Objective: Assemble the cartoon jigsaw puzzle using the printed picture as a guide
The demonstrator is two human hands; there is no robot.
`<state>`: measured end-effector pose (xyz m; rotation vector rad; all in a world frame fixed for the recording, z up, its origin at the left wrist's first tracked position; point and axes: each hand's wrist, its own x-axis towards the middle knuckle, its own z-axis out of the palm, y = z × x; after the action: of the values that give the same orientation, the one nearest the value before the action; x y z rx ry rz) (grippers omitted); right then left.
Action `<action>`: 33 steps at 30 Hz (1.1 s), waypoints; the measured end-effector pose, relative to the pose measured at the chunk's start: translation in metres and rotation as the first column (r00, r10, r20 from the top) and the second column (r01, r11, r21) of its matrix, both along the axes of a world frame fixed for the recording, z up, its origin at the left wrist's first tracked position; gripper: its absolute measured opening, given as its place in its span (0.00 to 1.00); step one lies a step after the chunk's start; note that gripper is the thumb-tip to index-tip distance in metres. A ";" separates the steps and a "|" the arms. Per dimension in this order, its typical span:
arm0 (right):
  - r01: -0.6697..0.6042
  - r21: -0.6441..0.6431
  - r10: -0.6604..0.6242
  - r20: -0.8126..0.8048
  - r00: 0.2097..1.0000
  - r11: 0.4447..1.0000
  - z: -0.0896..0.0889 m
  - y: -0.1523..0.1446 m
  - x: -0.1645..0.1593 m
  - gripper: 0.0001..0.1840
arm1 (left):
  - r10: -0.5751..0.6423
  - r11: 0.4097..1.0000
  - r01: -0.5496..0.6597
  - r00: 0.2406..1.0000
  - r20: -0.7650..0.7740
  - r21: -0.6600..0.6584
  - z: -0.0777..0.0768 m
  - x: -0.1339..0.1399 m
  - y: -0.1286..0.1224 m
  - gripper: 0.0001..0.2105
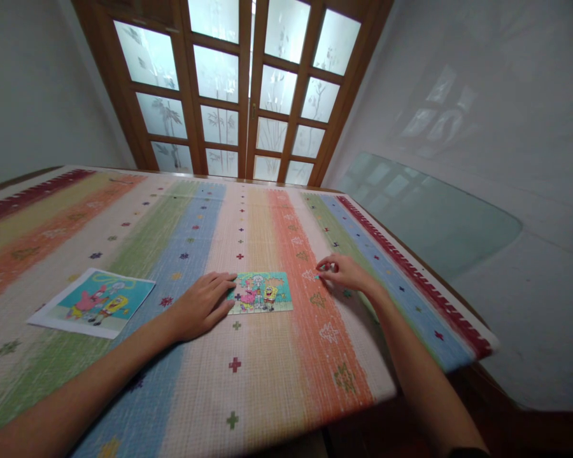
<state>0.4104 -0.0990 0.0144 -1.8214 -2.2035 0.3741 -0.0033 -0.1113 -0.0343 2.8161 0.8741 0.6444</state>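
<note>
A partly assembled jigsaw puzzle with cartoon figures lies flat on the striped tablecloth in front of me. Gaps in its left and upper parts show the cloth beneath. My left hand lies flat at the puzzle's left edge, fingers stretched out and fingertips touching it. To the right of the puzzle, my right hand is pinched just above the orange stripe. A small teal puzzle piece shows at its fingertips. On the left, a printed picture sheet carries the same kind of cartoon scene.
The patterned tablecloth covers a long table whose front edge runs close to me. Wooden doors with frosted panes stand beyond the far end. A pale wall runs along the right side.
</note>
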 end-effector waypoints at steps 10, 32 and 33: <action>0.000 -0.074 -0.006 -0.090 0.996 0.997 -0.011 -0.006 -0.005 0.03 | -0.005 1.000 0.005 1.000 0.019 0.006 0.001 -0.001 0.001 0.12; -0.441 -0.098 0.395 -0.303 0.867 0.892 0.004 -0.013 -0.113 0.13 | 0.014 1.000 -0.013 1.000 0.026 -0.016 0.000 0.000 0.000 0.13; -0.450 -0.074 0.413 -0.286 0.864 0.890 0.003 -0.013 -0.115 0.14 | 0.012 1.000 -0.011 1.000 0.028 -0.017 0.000 0.000 0.000 0.13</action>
<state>0.2955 -0.1115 0.0178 -1.2202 -2.4227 0.8273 -0.0034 -0.1117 -0.0343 2.7816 0.8871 0.6736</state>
